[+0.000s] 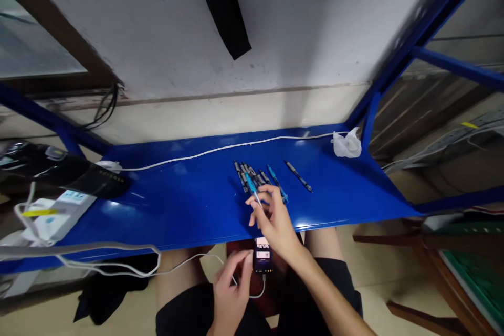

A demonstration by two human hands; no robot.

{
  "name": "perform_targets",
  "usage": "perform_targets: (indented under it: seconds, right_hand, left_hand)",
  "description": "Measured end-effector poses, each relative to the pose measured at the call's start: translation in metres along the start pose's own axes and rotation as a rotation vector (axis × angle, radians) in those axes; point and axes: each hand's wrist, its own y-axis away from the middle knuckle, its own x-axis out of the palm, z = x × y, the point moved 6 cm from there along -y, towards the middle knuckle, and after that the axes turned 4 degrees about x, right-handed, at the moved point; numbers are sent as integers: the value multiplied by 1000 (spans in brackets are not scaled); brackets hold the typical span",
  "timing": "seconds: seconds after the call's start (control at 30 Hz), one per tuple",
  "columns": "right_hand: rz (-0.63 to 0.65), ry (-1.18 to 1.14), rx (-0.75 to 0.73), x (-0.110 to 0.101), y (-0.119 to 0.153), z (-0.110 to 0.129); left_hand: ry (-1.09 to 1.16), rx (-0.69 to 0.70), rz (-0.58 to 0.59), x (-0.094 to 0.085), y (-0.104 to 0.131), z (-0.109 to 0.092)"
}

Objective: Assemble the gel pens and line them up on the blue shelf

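Observation:
My right hand (271, 215) is closed around a light-blue pen (252, 187), which tilts up over the table's front edge. Behind that pen lies a row of dark pens (241, 174) with pale labels, partly covered by the held pen and my fingers. Another light-blue pen (274, 175) rests just right of the row, and a single dark pen (298, 176) lies apart further right. Low in front of the table, my left hand (234, 278) has thumb and forefinger pinched together beside a lit phone (263, 255); whatever is between them is hidden. A cable runs from the phone's lower end.
The blue table (177, 210) carries a long white cable (197, 154) along its back. A crumpled white plastic bag (347, 144) sits at the back right. On the left are a black cylindrical object (71, 170) and a white power strip (59, 218). Blue frame posts flank the table.

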Motion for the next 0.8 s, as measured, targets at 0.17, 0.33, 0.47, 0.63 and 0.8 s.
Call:
perform_targets:
  seconds: [0.17, 0.33, 0.47, 0.63, 0.8]
  right_hand:
    - [-17, 56, -11, 28, 28, -8]
    - [34, 188, -78, 23, 35, -3]
    - [40, 269, -123, 7, 26, 6]
    - [58, 380, -194, -2, 12, 16]
    - [151, 390, -203, -6, 7, 10]
  left_hand:
    - [128, -74, -133, -24, -58, -36]
    - [322, -98, -21, -14, -105, -46]
    - [422, -71, 65, -3, -115, -52]
    - [512, -80, 71, 11, -124, -52]
    - [575, -113, 88, 16, -131, -37]
